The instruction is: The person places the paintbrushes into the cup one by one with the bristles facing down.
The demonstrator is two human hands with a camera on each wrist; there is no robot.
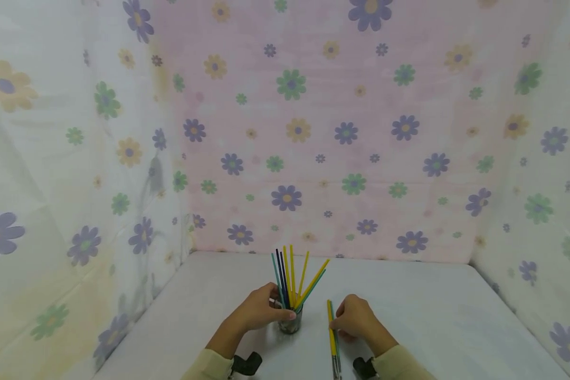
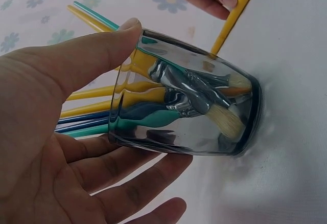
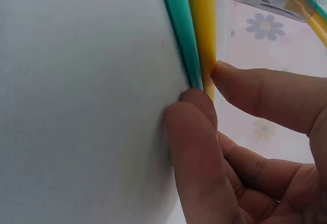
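Observation:
A clear drinking glass [image 1: 291,325] stands upright on the table, holding several paintbrushes [image 1: 292,279] with yellow, dark blue and green handles, bristles down. My left hand [image 1: 256,310] holds the glass near its rim, the thumb on the near side and the fingers round the other. In the left wrist view, bristles and metal ferrules show through the glass wall. To the right of it, a yellow paintbrush [image 1: 333,343] and a green paintbrush [image 3: 180,27] lie side by side on the table. My right hand [image 1: 358,319] pinches this pair between thumb and fingers along the handles.
The white table [image 1: 437,316] runs back to a pink flowered cloth [image 1: 313,227] hanging behind it. White flowered cloths hang at the left [image 1: 52,184] and right [image 1: 537,243] sides. A dark strap mount sits at each wrist.

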